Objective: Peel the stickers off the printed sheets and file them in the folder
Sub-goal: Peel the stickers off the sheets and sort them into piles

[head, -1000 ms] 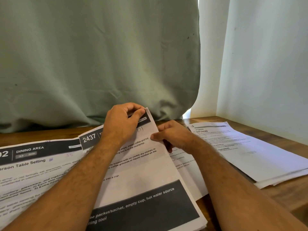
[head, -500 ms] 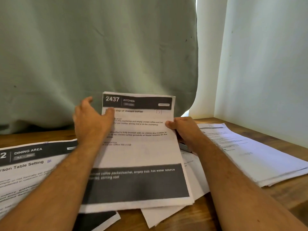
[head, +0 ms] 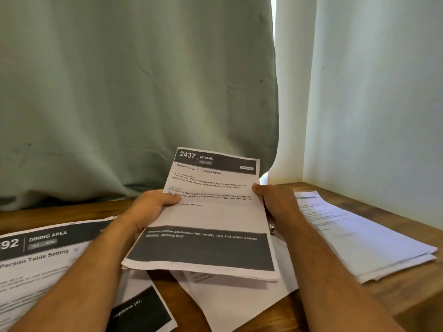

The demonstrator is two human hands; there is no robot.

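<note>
On the left part of the table (head: 407, 298) lies the "Dining Area" sheet (head: 45, 255), flat, running off the near left edge, with a dark-banded page (head: 141, 310) partly under it toward the near edge.

The left hand (head: 148, 209) grips the left edge of the "2437 Kitchen" stack (head: 211, 221), thumb curled over the print and fingers behind. The stack is lifted clear of the table, tilted up toward the curtain (head: 134, 92), over loose white pages (head: 235, 298) near the middle. The right hand (head: 273, 200) pinches the stack's right edge, thumb on the front.

No sticker can be made out on the top page; the small white tag in the header band is too small to judge. No folder is in view either, so the step is probably squaring and carrying these pages to be filed.

To do it well: keep both thumbs pressed so the lower edges, which look slightly fanned, do not slide apart; tap the bottom edge on bare wood to align it; check the header corner for leftover sticker.

Along the right edge rests another pile (head: 359, 238), well apart from the hands.
</note>
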